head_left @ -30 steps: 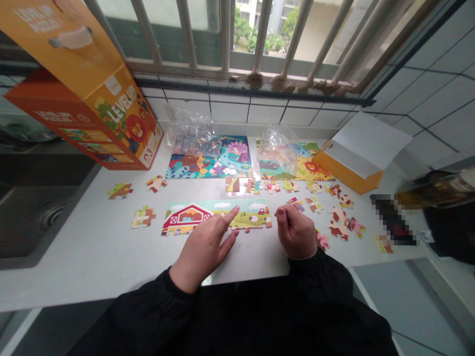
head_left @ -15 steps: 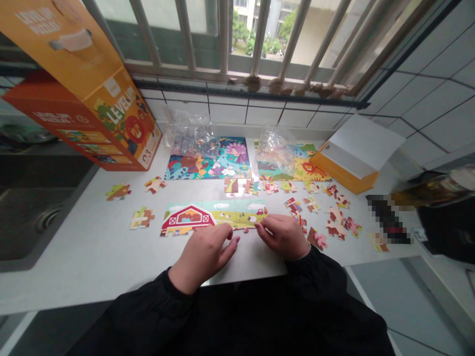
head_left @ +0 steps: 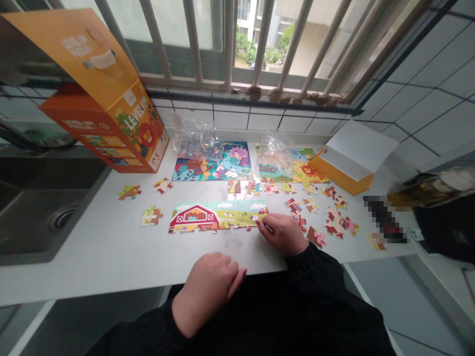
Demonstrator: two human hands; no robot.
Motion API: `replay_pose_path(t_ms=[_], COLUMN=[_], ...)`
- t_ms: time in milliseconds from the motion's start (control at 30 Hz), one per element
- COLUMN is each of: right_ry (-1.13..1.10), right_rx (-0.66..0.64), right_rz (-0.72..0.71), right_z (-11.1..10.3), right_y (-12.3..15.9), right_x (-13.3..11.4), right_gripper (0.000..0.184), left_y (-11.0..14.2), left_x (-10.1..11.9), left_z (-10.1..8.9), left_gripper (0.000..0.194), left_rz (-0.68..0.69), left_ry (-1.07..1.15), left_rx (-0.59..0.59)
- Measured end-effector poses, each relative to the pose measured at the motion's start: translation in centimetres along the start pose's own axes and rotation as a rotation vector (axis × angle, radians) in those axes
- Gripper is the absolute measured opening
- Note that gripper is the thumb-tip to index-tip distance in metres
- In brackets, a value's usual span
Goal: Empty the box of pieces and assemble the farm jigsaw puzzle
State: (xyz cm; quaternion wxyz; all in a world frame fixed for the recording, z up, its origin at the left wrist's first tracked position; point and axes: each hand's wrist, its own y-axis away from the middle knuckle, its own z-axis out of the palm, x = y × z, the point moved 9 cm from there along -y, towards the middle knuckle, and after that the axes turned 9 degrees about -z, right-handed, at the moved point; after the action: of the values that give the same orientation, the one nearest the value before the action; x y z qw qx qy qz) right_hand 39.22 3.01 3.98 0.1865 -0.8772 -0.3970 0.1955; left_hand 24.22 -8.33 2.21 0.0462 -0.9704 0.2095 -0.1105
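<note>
A partly joined jigsaw puzzle (head_left: 208, 217) lies flat on the counter, showing a red barn and a green field with sheep. Its lower edge is uneven with tabs. My right hand (head_left: 284, 232) rests at the puzzle's lower right corner, fingers curled in and nothing visible in them. Below the puzzle, at the counter's front edge, my left hand (head_left: 208, 287) is apart from it, closed in a loose fist with the inner fingers hidden. Several loose puzzle pieces lie close by: a brown-and-white piece (head_left: 334, 221) and a pink one (head_left: 316, 237) beside my right hand.
An orange puzzle box (head_left: 122, 128) stands open at the left by the sink (head_left: 55, 217). Behind are two picture sheets (head_left: 237, 165) under clear plastic bags (head_left: 198, 141). An open yellow box (head_left: 347, 173) and a pixelated dark object (head_left: 386, 220) sit at the right.
My left hand has drawn back from the puzzle's lower edge toward my body, uncovering that edge. My right hand has stayed at the right corner. The view has shifted slightly.
</note>
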Motion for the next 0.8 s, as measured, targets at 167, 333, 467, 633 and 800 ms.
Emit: replay_pose_path(t_ms=[167, 333, 467, 633, 800], right_ry=[-0.010, -0.099, -0.028, -0.008, 0.007], right_rx=[-0.018, -0.093, -0.062, -0.083, -0.052], right_rz=[-0.008, -0.053, -0.037, 0.037, 0.052], right_z=[-0.8, -0.1, 0.6, 1.1, 0.5], right_y=[0.8, 3.4, 4.5, 4.3, 4.1], right_x=[-2.3, -6.2, -6.8, -6.2, -6.2], right_gripper=[0.042, 0.038, 0.038, 0.038, 0.039], left_y=[1.9, 2.9, 3.2, 3.4, 3.2], left_x=[0.2, -3.3, -9.6, -17.4, -23.0], left_z=[-0.7, -4.7, -8.0, -9.3, -7.0], left_gripper=[0.035, 0.034, 0.022, 0.029, 0.042], left_rz=[0.031, 0.000, -0.206, -0.380, -0.539], left_ry=[0.010, -0.011, -0.073, -0.131, -0.070], left_rx=[-0.058, 0.125, 0.239, 0.296, 0.335])
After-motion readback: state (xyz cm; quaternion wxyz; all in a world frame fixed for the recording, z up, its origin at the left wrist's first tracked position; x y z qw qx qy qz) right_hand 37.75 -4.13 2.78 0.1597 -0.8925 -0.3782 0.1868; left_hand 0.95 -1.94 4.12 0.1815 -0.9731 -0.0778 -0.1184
